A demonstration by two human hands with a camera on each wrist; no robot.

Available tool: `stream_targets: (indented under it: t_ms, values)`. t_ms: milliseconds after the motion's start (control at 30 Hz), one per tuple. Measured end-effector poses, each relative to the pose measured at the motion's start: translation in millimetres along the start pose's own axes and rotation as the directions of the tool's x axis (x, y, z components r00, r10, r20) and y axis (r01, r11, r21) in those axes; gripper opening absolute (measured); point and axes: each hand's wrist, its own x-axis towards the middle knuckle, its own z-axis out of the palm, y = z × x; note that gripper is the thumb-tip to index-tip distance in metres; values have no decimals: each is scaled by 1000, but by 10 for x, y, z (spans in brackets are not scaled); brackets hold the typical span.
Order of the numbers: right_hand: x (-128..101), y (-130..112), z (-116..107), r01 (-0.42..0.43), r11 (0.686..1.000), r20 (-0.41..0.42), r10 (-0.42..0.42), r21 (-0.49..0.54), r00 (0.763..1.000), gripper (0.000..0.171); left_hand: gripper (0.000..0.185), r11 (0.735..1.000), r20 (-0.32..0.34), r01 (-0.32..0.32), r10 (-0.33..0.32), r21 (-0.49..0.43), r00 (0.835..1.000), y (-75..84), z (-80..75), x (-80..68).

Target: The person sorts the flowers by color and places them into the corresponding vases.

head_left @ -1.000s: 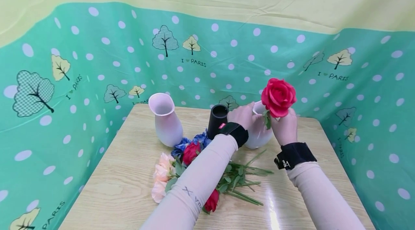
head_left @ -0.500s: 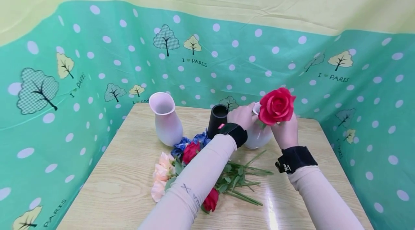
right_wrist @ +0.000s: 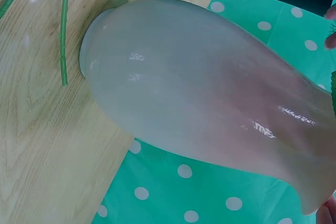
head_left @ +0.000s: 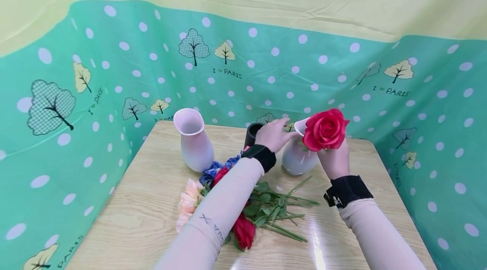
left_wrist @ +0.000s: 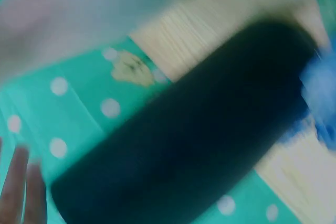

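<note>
Since a second ago, left hand (head_left: 271,134) lets go of the white vase (head_left: 296,158), fingers straight; right hand (head_left: 334,156) grips the red rose (head_left: 324,129) at its mouth.

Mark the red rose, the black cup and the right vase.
red rose (head_left: 325,129), head view, middle of the bloom
black cup (head_left: 252,135), head view, upper wall
right vase (right_wrist: 210,98), right wrist view, belly

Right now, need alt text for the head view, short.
A person's right hand holds a red rose at the mouth of a white vase, the left hand open beside its rim. More flowers, a black cylinder and a second vase sit on the wooden table.
</note>
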Motion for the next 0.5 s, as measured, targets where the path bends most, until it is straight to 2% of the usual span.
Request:
stream_targets:
  t_ms: [100, 200, 367, 500]
  values:
    - [-24, 34, 4, 57, 998, -31, -58, -13, 998, 41, 60, 995, -51, 15, -10, 102, 999, -176, 7, -9]
    - [-54, 65, 7, 119, 992, -52, -121, -53, 991, 37, 68, 988, -72, 80, -71, 132, 995, -357, 31, -43]
    - [-101, 93, 18, 169, 983, -80, -175, -76, 981, 34, 87, 985, -53, 168, -166, 34, 985, -589, 59, -100]
    - [-136, 105, 25, 194, 978, -103, -201, -78, 974, 34, 95, 976, 3, 205, -206, -72, 979, -669, 52, -123]
